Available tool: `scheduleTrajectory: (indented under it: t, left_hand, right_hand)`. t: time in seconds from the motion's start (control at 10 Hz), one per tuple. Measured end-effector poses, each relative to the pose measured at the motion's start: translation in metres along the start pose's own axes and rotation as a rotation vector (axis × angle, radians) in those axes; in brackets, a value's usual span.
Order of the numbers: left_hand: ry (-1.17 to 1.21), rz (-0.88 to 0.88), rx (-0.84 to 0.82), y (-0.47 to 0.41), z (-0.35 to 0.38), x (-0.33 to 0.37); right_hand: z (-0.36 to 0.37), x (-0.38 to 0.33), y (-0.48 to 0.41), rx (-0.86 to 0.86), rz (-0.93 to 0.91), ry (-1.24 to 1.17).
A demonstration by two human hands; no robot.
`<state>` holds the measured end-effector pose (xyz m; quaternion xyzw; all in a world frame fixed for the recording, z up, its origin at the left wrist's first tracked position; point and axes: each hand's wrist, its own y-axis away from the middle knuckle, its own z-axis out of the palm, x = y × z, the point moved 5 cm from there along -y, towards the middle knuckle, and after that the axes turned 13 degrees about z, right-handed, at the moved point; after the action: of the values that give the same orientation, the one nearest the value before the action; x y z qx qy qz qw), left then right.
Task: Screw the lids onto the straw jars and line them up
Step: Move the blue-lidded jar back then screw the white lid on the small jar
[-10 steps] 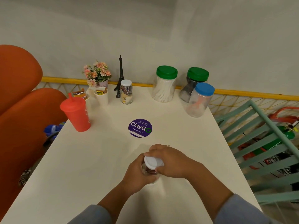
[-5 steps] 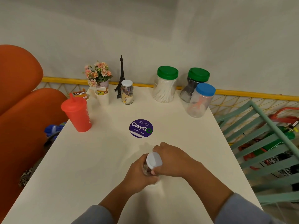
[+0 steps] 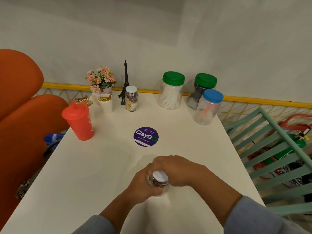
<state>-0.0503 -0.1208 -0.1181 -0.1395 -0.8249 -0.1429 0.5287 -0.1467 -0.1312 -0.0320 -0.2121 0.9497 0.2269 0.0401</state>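
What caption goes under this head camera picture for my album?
Left hand steadies a small glass jar on the white table while right hand grips its white lid.

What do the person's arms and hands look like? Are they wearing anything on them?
Both arms wear grey-blue long sleeves, pushed up so the forearms are bare. The left sleeve shows at the bottom edge, and the right sleeve is at the bottom right. The left hand and right hand are bare, with no gloves. No watch or bracelet shows on either wrist.
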Motion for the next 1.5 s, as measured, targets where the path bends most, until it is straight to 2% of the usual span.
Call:
scheduleTrajectory:
  t: [0.2, 0.4, 0.5, 0.6, 0.7, 0.8, 0.9, 1.1, 1.2, 1.3, 1.4, 1.5]
  left_hand:
    - [-0.07, -0.021, -0.061, -0.003, 0.004, -0.003]
    - [-0.061, -0.014, -0.024, -0.001, 0.003, -0.007]
    - [-0.055, -0.032, -0.006, -0.005, 0.006, 0.002]
    - [-0.045, -0.073, -0.075, -0.005, 0.009, 0.005]
    - [0.003, -0.055, -0.013, -0.002, 0.011, 0.006]
    - [0.013, -0.038, -0.01, 0.001, 0.013, 0.005]
    - [0.099, 0.07, 0.043, 0.008, 0.008, 0.006]
    - [-0.009, 0.064, -0.083, 0.001, -0.001, -0.002]
    - [0.016, -0.017, -0.049, 0.005, -0.008, -0.01]
    - [0.089, -0.031, 0.103, 0.01, -0.019, -0.006]
    - [0.139, 0.04, 0.198, 0.012, -0.021, 0.013]
    - [0.091, 0.159, 0.176, 0.007, -0.01, 0.034]
  right_hand:
    - [-0.001, -0.004, 0.002, -0.039, -0.053, -0.039]
    - [0.001, 0.006, 0.003, 0.07, 0.148, -0.073]
    - [0.005, 0.003, 0.006, 0.148, 0.196, -0.007]
    - [0.015, 0.001, 0.004, 0.197, 0.255, 0.061]
    - [0.021, 0.001, 0.003, 0.234, 0.303, 0.087]
    - [0.022, 0.003, 0.001, 0.257, 0.329, 0.051]
    - [0.026, 0.006, 0.001, 0.275, 0.34, -0.034]
    - [0.038, 0.02, 0.004, 0.376, 0.39, -0.177]
    - [0.044, 0.031, 0.016, 0.426, 0.392, -0.264]
    - [0.058, 0.04, 0.031, 0.444, 0.39, -0.373]
    - [0.072, 0.046, 0.031, 0.46, 0.37, -0.397]
    - [0.076, 0.049, 0.024, 0.46, 0.371, -0.438]
